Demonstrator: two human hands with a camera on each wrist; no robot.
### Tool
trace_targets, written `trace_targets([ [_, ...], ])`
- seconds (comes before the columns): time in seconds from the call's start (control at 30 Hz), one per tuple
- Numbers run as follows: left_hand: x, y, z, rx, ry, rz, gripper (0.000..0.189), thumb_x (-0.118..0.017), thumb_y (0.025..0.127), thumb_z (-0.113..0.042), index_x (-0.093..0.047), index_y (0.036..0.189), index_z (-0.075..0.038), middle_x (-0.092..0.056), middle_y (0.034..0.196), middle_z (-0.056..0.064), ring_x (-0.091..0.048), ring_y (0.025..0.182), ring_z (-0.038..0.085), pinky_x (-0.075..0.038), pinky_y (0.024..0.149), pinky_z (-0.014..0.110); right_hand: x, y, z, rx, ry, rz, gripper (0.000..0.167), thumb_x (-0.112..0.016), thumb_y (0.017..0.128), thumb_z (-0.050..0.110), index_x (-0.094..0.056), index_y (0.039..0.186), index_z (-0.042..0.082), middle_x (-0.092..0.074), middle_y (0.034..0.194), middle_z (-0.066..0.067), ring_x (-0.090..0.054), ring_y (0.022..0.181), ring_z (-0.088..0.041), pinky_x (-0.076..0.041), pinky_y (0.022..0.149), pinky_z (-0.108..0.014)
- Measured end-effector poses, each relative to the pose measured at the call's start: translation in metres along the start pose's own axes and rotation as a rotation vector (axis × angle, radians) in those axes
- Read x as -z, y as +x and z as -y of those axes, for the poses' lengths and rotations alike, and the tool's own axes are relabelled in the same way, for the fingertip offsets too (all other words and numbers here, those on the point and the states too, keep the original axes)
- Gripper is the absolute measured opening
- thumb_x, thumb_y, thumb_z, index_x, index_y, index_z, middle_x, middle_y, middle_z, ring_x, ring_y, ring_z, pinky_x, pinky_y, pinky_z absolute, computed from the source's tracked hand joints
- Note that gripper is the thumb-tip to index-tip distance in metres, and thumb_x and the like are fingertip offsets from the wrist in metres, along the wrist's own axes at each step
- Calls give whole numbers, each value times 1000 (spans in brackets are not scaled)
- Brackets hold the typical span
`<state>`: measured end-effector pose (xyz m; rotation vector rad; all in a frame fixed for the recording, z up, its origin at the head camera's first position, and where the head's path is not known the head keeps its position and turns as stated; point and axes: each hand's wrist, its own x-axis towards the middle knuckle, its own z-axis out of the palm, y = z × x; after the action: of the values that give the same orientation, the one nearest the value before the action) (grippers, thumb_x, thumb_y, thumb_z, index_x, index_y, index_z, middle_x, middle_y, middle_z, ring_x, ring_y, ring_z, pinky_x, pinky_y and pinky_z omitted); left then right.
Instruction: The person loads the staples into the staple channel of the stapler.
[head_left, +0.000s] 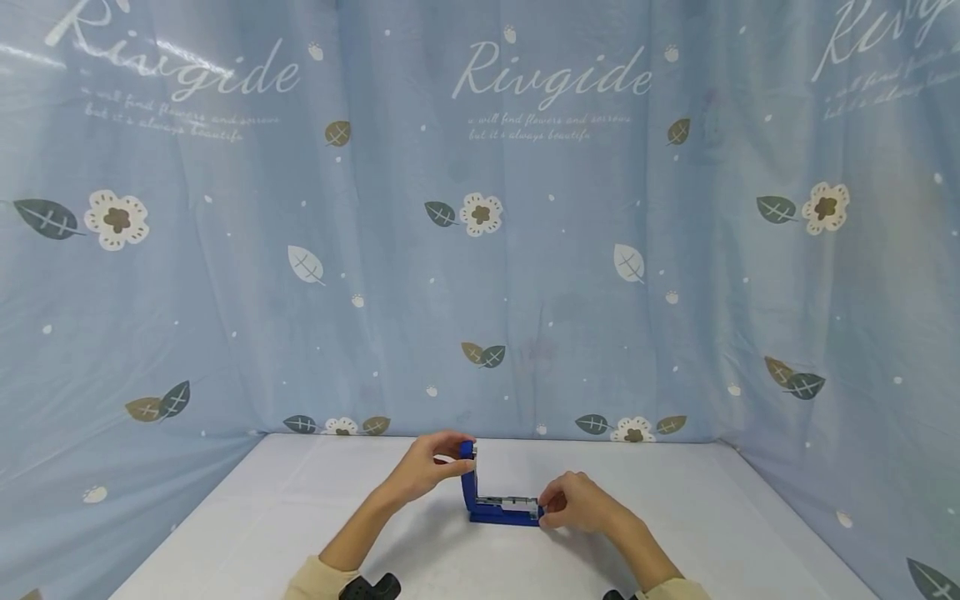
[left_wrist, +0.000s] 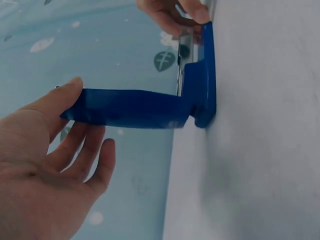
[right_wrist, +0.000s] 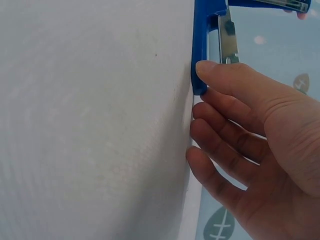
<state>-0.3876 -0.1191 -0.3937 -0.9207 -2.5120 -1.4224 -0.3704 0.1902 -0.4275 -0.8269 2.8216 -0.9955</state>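
A blue stapler (head_left: 506, 517) rests on the white table with its top arm swung up to about a right angle from the base. My left hand (head_left: 426, 468) pinches the upper end of that raised arm between thumb and fingers, as the left wrist view also shows on the blue cover (left_wrist: 130, 107). At the other end, my right hand (head_left: 581, 502) grips the front tip of the base with thumb and forefinger. The metal staple channel (right_wrist: 228, 37) lies exposed above the base in the right wrist view. The remaining right fingers are loosely bent beside the table surface.
The white table (head_left: 300, 492) runs back to a blue curtain (head_left: 555, 250) printed with leaves, flowers and lettering, which hangs behind it and along both sides. A black wrist device (head_left: 371, 587) sits on the left forearm near the sleeve.
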Motion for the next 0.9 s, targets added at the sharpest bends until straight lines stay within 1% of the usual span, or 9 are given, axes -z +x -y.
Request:
trace_targets([
  [0.2,-7,7,0,-7,-17,10,35,-71,90,-30,-64,123,-21,-71,107,-1,-64,100,15,-51,89,24,0,0,0,6,8,-2,22,-82,77,15,-74,95,6,-70,80,2,-60,70,-6,-49,63,-20],
  [0.43,-13,10,-5,1,-64,31,36,-71,90,-30,-64,124,-20,-70,108,2,-64,100,15,-54,83,21,0,0,-1,20,-2,-10,22,-82,77,15,-73,95,6,-71,80,2,-60,69,-6,-50,63,-20],
  [0.7,-22,14,-7,-31,-70,36,37,-72,90,-26,-64,124,-13,-71,108,7,-65,100,18,-53,83,22,0,1,-3,19,-3,-4,22,-83,76,15,-74,94,5,-71,79,2,-60,68,-5,-50,62,-20],
  [0.8,-26,15,-8,-29,-75,39,37,-72,90,-25,-65,124,-13,-71,108,7,-65,100,18,-53,84,22,0,2,-3,16,-4,1,23,-83,76,16,-74,94,5,-71,79,2,-60,68,-5,-50,62,-20],
  [0.9,-30,17,-9,-19,-84,44,37,-72,89,-27,-65,123,-14,-71,107,5,-65,98,14,-54,83,22,0,2,-3,16,-9,2,23,-83,76,16,-74,94,4,-71,79,2,-59,68,-5,-49,62,-19],
])
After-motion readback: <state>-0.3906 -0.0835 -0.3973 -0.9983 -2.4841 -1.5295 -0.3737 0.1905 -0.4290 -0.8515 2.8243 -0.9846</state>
